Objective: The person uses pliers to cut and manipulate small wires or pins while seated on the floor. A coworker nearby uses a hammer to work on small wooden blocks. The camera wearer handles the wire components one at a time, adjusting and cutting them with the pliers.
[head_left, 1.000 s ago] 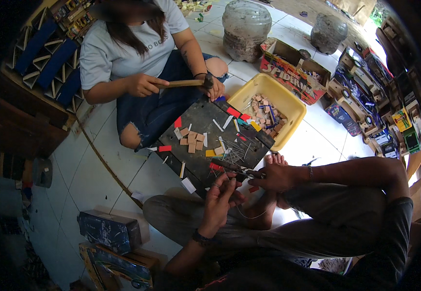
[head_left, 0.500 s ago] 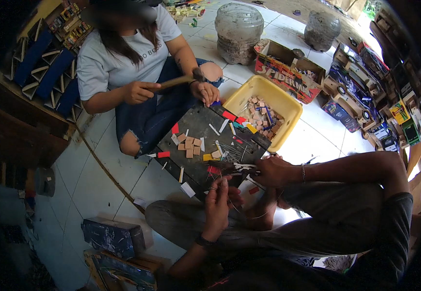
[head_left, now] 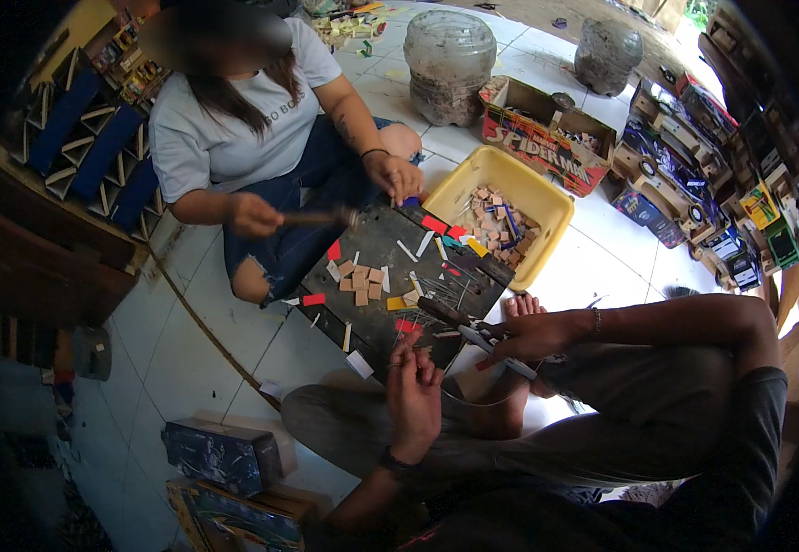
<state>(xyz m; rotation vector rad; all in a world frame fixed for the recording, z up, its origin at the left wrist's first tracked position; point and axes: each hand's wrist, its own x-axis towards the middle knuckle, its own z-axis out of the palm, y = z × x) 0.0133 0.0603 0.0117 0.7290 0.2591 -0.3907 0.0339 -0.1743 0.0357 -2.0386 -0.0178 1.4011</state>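
Observation:
My left hand (head_left: 414, 400) is at the near edge of a dark, low work board (head_left: 376, 237), its fingers bent together around a thin wire (head_left: 471, 403) that curves toward my foot. Just right of it, my right hand (head_left: 539, 338) grips pliers (head_left: 475, 337) with pale grey handles, their dark jaws pointing over the board. Thin metal rods (head_left: 454, 293) lie beyond the jaws. A cluster of small wooden blocks (head_left: 361, 283) rests mid-board among red, white and yellow scraps. A red piece (head_left: 408, 326) lies beside my left fingertips.
Across the board a co-worker's hand (head_left: 257, 216) holds a hammer (head_left: 321, 218); their other hand (head_left: 395, 177) rests at the board's corner. A yellow basin (head_left: 554, 241) of wooden blocks stands right of it. Boxes (head_left: 220, 453) sit at lower left; wooden toy trucks (head_left: 661, 175) line the right.
My right hand has shifted right, the pliers' handles now spread and more visible. My left hand has turned slightly. The co-worker's hammer has swung down toward the board.

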